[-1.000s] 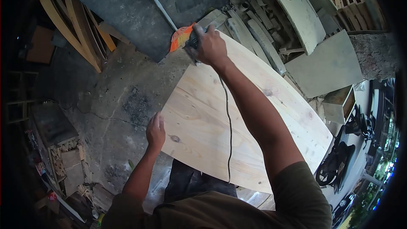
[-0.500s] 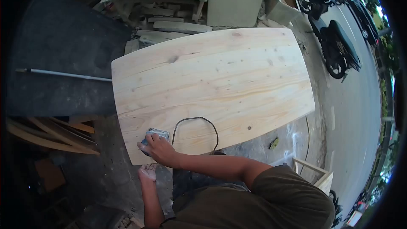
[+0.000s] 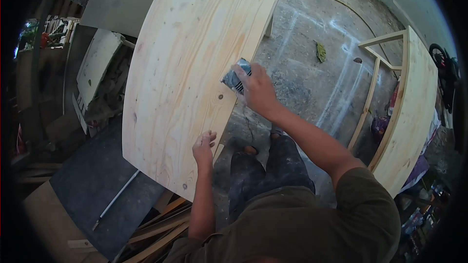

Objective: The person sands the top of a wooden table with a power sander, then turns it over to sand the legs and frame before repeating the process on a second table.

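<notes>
Head view showed the right hand, fingers wrapped around a dusty sander at the wooden worktop's edge; the left hand, empty, was near that edge, fingers loosely open.

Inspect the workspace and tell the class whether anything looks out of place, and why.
A leaf lies on the concrete floor, odd among woodwork. White marks streak that floor, perhaps spilled powder or paint. The wooden tabletop shows dark knots but no obvious damage.
</notes>
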Demonstrator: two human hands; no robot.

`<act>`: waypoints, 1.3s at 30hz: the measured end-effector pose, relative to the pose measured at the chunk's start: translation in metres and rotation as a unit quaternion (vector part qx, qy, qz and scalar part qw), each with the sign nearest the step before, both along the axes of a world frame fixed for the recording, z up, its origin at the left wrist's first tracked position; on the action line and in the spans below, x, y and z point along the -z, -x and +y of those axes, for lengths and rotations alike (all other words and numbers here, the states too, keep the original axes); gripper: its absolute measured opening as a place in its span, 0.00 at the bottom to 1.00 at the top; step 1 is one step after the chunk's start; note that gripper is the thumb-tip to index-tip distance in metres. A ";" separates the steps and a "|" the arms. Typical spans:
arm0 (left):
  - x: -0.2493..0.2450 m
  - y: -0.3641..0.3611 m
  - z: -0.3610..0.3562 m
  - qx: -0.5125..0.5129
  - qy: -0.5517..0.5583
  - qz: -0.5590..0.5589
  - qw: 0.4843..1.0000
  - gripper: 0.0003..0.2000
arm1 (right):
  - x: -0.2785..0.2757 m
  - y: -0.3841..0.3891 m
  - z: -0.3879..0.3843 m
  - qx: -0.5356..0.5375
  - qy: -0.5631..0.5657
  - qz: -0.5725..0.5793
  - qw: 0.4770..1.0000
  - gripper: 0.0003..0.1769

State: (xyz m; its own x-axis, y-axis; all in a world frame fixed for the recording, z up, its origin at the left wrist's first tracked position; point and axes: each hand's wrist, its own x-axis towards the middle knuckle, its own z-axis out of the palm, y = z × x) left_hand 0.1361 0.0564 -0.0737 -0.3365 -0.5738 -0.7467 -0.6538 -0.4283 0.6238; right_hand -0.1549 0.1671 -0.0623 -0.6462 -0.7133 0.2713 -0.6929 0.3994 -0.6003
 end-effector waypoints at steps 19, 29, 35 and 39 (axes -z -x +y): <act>0.106 0.024 -0.100 0.474 0.615 0.012 0.630 0.34 | 0.146 -0.096 0.042 0.221 0.429 -0.440 0.757 0.31; 0.090 0.049 -0.089 0.703 0.544 0.377 0.260 0.10 | 0.131 -0.494 0.088 0.253 0.247 -0.543 0.762 0.55; 0.090 0.044 -0.090 0.692 0.600 0.320 0.241 0.14 | 0.105 -0.664 0.101 0.214 0.274 -0.732 0.586 0.51; 0.099 0.040 -0.097 0.652 0.642 0.296 0.275 0.20 | 0.134 -0.607 0.085 0.268 0.308 -0.632 0.659 0.50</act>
State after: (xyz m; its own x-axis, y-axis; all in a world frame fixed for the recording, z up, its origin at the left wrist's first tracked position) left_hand 0.0962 -0.0402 -0.1730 -0.7256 0.6597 0.1958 0.6489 0.7507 -0.1245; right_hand 0.4522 0.2518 -0.1958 -0.7486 -0.2961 -0.5933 0.6565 -0.2058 -0.7257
